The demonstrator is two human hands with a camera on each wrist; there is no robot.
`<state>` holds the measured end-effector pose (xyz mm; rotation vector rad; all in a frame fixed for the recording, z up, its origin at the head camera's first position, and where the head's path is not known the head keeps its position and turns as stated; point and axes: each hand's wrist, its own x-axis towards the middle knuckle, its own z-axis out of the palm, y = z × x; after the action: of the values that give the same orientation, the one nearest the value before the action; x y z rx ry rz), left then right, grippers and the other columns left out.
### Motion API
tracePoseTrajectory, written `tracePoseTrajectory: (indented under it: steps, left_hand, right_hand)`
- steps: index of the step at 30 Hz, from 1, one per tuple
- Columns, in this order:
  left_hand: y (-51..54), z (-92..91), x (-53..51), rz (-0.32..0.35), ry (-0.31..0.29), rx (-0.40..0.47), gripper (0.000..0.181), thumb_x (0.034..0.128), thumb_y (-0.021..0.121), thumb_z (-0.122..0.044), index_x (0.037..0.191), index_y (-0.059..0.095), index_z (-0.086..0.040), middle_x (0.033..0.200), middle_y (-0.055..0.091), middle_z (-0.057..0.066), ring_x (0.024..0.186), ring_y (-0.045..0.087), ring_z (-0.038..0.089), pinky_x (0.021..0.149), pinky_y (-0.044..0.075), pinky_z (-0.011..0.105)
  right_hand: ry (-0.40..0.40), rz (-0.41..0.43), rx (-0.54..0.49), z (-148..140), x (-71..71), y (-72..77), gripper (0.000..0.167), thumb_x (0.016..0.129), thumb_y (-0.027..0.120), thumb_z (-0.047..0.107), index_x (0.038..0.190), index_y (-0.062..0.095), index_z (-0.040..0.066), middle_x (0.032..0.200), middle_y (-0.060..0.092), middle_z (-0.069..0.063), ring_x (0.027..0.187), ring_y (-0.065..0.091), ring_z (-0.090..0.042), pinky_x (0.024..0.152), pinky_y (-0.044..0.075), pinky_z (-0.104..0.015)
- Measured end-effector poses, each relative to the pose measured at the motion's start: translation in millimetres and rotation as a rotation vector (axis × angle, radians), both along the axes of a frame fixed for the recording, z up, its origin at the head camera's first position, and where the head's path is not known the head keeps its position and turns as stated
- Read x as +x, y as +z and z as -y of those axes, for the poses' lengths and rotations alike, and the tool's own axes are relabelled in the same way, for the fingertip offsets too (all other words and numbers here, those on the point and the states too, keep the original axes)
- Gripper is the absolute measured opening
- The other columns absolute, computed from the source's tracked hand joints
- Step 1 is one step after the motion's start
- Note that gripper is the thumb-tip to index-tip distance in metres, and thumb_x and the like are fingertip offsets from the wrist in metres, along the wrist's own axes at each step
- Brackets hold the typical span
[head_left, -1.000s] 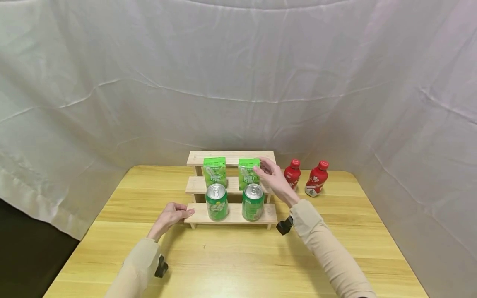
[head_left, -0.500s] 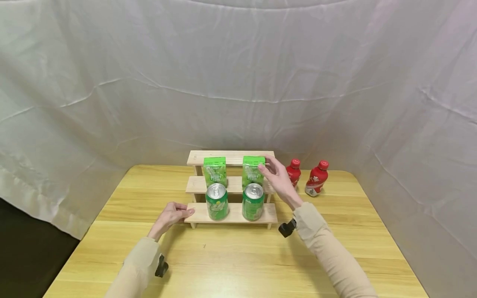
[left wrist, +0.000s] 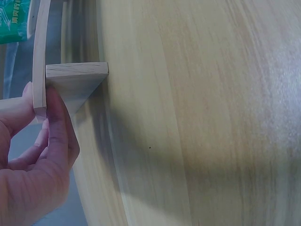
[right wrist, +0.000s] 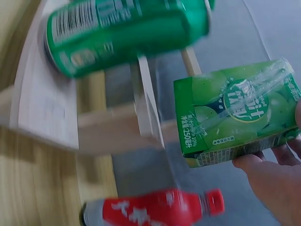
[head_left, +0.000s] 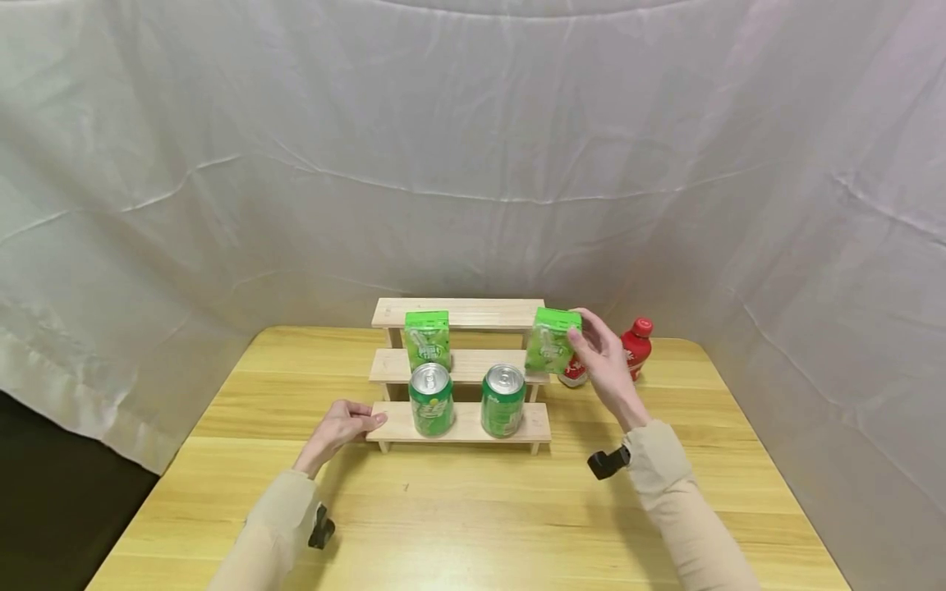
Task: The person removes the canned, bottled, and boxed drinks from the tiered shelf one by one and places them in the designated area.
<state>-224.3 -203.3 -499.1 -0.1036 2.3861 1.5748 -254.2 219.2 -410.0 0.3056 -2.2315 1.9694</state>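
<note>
A three-tier wooden stand point(head_left: 458, 312) holds a green juice box point(head_left: 427, 338) on its middle tier and two green cans point(head_left: 432, 400) point(head_left: 502, 402) on its lowest. My left hand point(head_left: 342, 430) grips the left end of the bottom tier; in the left wrist view the thumb and fingers of that hand point(left wrist: 44, 155) pinch the board point(left wrist: 40, 70). At the stand's right end, my right hand point(head_left: 608, 361) holds a second juice box point(head_left: 550, 343), slightly tilted. The right wrist view has this box point(right wrist: 235, 110) off the tier, between thumb and fingers of the hand point(right wrist: 277, 183).
Two red bottles stand on the wooden table point(head_left: 473, 509) right of the stand. One point(head_left: 573, 374) is mostly hidden behind the held box and hand, the other point(head_left: 637, 345) partly behind the hand. A grey curtain point(head_left: 473, 164) hangs behind and beside the table.
The right hand has lifted the right juice box from the middle tier and moved it rightward, past the can, to the stand's right end. The left hand has stayed on the bottom tier.
</note>
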Motion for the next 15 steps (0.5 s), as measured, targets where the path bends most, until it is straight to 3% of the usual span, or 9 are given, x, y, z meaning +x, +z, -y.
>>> tracePoseTrajectory:
  steps: [3, 8, 15]
  left_hand:
    - [-0.3, -0.2, -0.1, 0.010, 0.003, -0.001, 0.040, 0.0941, 0.070, -0.016, 0.115, 0.061, 0.017, 0.090, 0.070, 0.010, 0.076, 0.061, 0.012, 0.073, 0.057, 0.027]
    - [-1.5, 0.5, -1.0, 0.009, 0.009, 0.008, 0.042, 0.0938, 0.070, -0.015, 0.116, 0.059, 0.018, 0.092, 0.070, 0.013, 0.077, 0.062, 0.012, 0.073, 0.057, 0.026]
    - [3.1, -0.3, 1.4, 0.004, -0.015, 0.026, 0.034, 0.0950, 0.068, -0.013, 0.109, 0.060, 0.018, 0.085, 0.068, 0.008, 0.074, 0.060, 0.012, 0.071, 0.056, 0.027]
  right_hand:
    - [-0.014, -0.016, -0.014, -16, 2.0, -2.8, 0.048, 0.104, 0.054, 0.025, 0.145, 0.044, 0.002, 0.119, 0.061, 0.016, 0.113, 0.059, 0.003, 0.092, 0.049, -0.010]
    - [-0.017, -0.063, -0.021, -38, 4.2, -6.3, 0.045, 0.105, 0.051, 0.020, 0.143, 0.044, -0.003, 0.115, 0.062, 0.015, 0.106, 0.060, 0.002, 0.087, 0.051, -0.012]
    - [-0.039, -0.039, 0.007, -67, 10.7, -12.3, 0.043, 0.106, 0.050, 0.022, 0.144, 0.045, 0.004, 0.114, 0.058, 0.012, 0.100, 0.058, -0.001, 0.079, 0.053, -0.016]
